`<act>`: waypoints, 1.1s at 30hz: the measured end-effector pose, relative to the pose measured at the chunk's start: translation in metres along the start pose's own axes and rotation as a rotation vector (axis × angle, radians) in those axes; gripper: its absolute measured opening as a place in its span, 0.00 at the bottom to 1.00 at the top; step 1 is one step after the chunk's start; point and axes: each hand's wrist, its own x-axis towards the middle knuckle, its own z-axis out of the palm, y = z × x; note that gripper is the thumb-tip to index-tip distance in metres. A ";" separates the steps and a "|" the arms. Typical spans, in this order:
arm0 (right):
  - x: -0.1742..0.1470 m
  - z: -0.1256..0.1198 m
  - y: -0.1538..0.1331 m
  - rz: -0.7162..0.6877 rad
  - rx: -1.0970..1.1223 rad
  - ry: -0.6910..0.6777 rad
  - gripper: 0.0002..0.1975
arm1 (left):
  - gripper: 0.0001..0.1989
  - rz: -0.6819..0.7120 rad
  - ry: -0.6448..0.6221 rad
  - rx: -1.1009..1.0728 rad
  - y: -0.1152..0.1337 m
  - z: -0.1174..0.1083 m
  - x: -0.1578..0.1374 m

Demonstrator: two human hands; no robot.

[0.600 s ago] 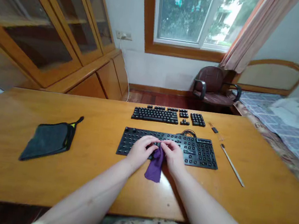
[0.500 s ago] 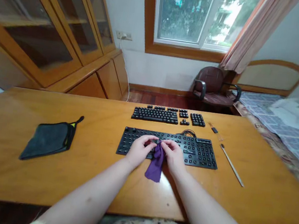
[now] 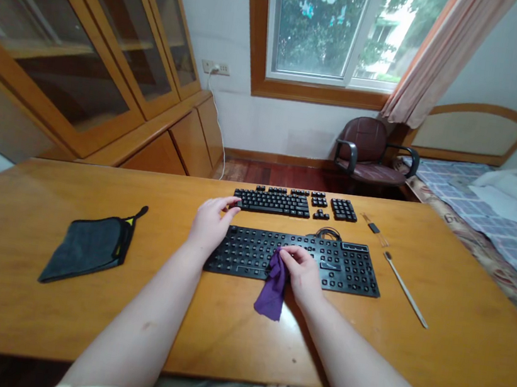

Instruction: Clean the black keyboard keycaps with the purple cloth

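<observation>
My right hand [image 3: 303, 272] pinches a purple cloth [image 3: 273, 290], which hangs over the front edge of a black keyboard base [image 3: 352, 276] stripped of its keycaps. My left hand [image 3: 211, 222] reaches to the left end of the laid-out black keycaps [image 3: 271, 203], its thumb and fingertips closed around a small dark keycap [image 3: 238, 203] there. Whether that keycap is off the table I cannot tell. The loose keycaps lie in keyboard order behind the base, in separate blocks.
A folded dark grey cloth [image 3: 89, 247] lies on the left of the wooden table [image 3: 116, 333]. On the right are a thin brush [image 3: 406, 290] and a wire keycap puller [image 3: 373, 228]. A coiled cable [image 3: 328, 233] sits behind the base.
My left hand has left the purple cloth and moved left and away from me to the keycap rows. My right hand still holds the cloth over the base. The view has shifted slightly.
</observation>
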 end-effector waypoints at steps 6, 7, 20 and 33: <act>0.000 -0.003 -0.001 0.009 -0.038 0.002 0.12 | 0.12 0.102 -0.263 0.139 -0.036 0.024 -0.002; 0.000 -0.003 -0.002 0.011 -0.045 0.004 0.12 | 0.13 0.104 -0.296 0.120 -0.040 0.027 -0.004; 0.000 -0.003 -0.005 0.004 -0.027 0.025 0.10 | 0.18 -0.024 -0.444 -0.093 -0.058 0.031 -0.003; 0.000 -0.004 -0.004 -0.007 -0.052 0.017 0.12 | 0.16 -0.021 -0.464 -0.132 -0.058 0.033 -0.002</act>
